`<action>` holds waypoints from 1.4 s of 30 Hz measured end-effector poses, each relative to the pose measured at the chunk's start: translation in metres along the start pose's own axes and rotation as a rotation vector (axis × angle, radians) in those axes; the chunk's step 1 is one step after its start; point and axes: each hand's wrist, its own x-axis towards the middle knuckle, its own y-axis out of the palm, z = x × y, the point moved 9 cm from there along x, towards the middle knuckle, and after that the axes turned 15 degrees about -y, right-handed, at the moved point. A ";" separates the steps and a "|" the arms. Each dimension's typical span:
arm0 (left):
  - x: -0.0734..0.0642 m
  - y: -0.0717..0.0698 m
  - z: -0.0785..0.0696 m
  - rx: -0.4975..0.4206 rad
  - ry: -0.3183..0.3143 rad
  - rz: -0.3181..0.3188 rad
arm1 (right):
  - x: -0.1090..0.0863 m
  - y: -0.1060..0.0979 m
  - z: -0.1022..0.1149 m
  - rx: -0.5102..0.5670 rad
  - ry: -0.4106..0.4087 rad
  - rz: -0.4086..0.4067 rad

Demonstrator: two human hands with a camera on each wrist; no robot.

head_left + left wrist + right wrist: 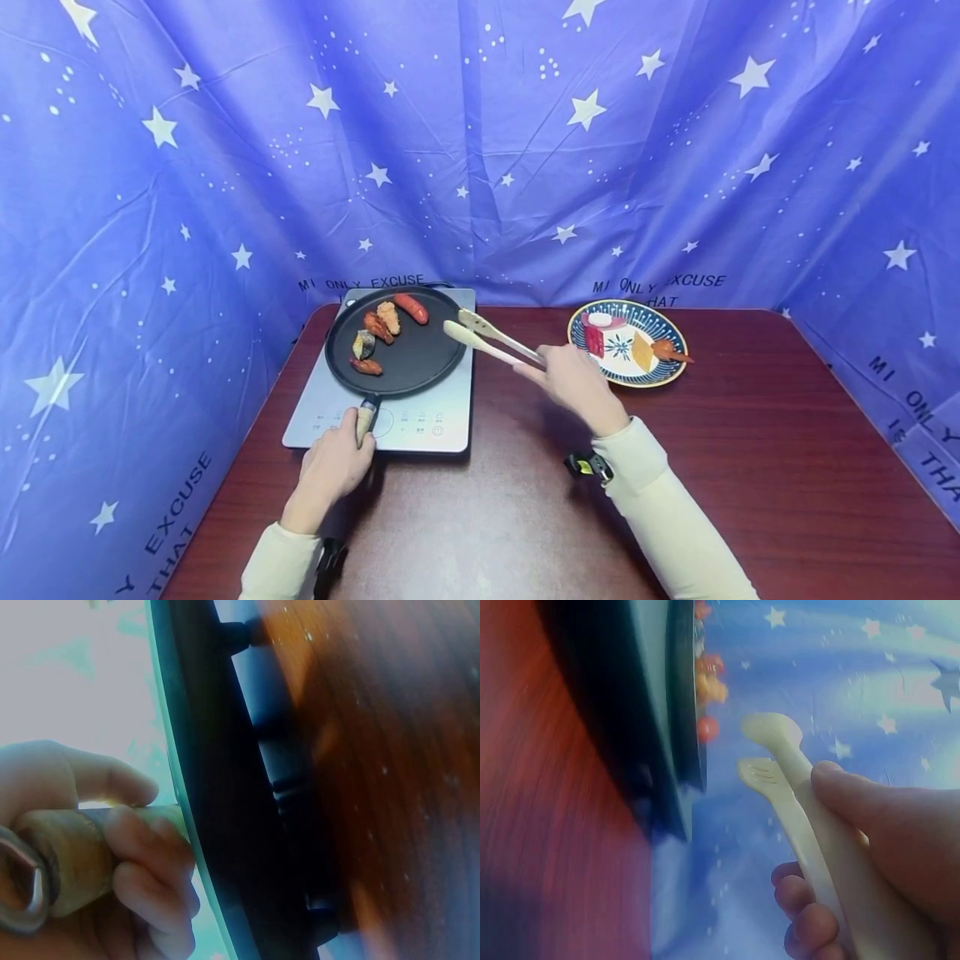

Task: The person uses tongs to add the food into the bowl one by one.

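My left hand (339, 457) grips the wooden handle (71, 855) of a black frying pan (420, 358). In the pan, a sausage (412, 309) lies toward the back, with several small browned food pieces (379, 327) down its left side. My right hand (581, 383) holds cream-coloured tongs (498, 343), whose tips stand slightly apart at the pan's right rim. Nothing shows between those tips in the right wrist view, where the thumb and curled fingers (814, 928) hold the two arms of the tongs.
The pan sits on a silver induction cooker (315, 421) at the table's left. A patterned plate (626, 377) at the back right bears several food pieces, among them a browned drumstick-like one (667, 351). A starry blue curtain (480, 167) surrounds the reddish-brown table (750, 433).
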 end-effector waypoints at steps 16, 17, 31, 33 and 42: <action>0.003 0.001 -0.001 0.000 0.002 0.012 | -0.065 -0.013 -0.077 0.036 0.210 0.034; 0.003 0.001 -0.001 0.000 0.000 0.014 | -0.068 -0.013 -0.080 0.032 0.220 0.039; 0.003 0.002 0.001 -0.004 -0.007 0.019 | -0.099 -0.024 -0.119 0.013 0.321 0.094; 0.003 0.002 0.001 -0.008 -0.005 0.017 | -0.102 -0.025 -0.123 0.014 0.332 0.107; 0.002 0.000 0.003 -0.011 -0.013 0.020 | -0.108 -0.022 -0.133 0.011 0.352 0.112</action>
